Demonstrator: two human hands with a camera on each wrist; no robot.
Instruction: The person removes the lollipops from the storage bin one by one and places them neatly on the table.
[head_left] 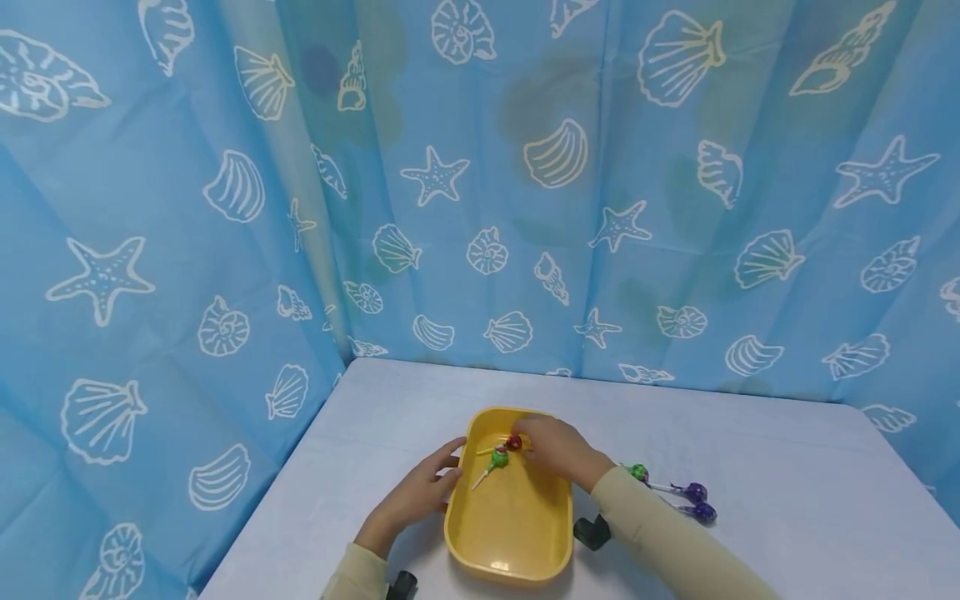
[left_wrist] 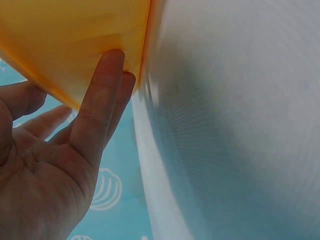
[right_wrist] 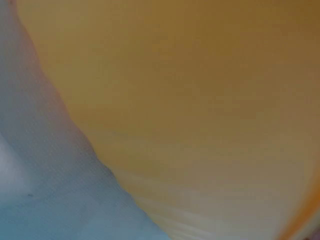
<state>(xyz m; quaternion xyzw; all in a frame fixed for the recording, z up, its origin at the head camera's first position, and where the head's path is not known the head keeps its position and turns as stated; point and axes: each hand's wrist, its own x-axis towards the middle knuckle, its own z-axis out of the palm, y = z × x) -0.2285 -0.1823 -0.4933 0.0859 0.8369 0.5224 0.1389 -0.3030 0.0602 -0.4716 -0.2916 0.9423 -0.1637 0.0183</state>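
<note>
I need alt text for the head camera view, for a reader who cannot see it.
A right hand places a red lollipop in a yellow tray beside a green lollipop, while the left hand touches the tray's side. Three more lollipops lie on the table.

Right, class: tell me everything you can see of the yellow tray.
The yellow tray is a shallow, round-cornered rectangle that looks like smooth plastic. It sits flat on the pale table, long side running away from the person. The left hand touches its left wall with straight fingers. The right hand reaches over its far end, at a red lollipop. A green lollipop lies inside.
</note>
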